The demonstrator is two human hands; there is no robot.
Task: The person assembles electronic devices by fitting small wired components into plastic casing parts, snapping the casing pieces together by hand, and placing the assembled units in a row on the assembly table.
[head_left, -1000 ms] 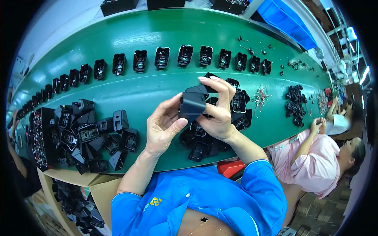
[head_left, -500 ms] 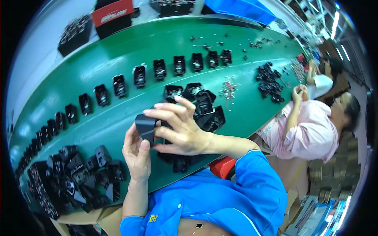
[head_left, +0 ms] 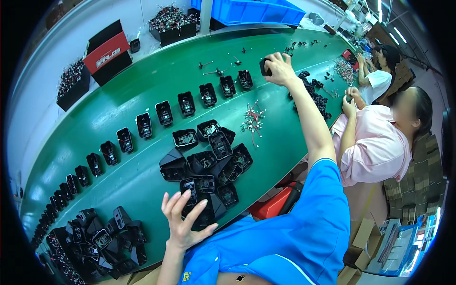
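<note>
A long green desk (head_left: 142,90) is seen curving across the view, and everything else is placed here relative to it. At its far edge a blue bin (head_left: 247,10) is set; its contents cannot be seen. Beside the bin, also on the far side, a black box (head_left: 172,23) is filled with small wired parts, a red-and-black carton (head_left: 108,52) is set to its left, and another black box (head_left: 72,85) of small parts lies further left. Along the middle of the desk a row of open black housings (head_left: 164,113) is laid out, each with small parts visible inside. Near the front edge a pile of housings (head_left: 209,166) is heaped, and a second pile (head_left: 104,237) is gathered at the desk's left end. A bundle of red and white wires (head_left: 251,121) is left just beyond the first pile. At the right end, loose black parts (head_left: 313,92) are scattered, where two other people are seated.

The right hand (head_left: 279,69) is stretched to the far right part of the desk and is closed around a black housing (head_left: 264,66) at the end of the row. The left hand (head_left: 186,223) is held open with fingers spread at the front edge, touching the near side of the first pile.
</note>
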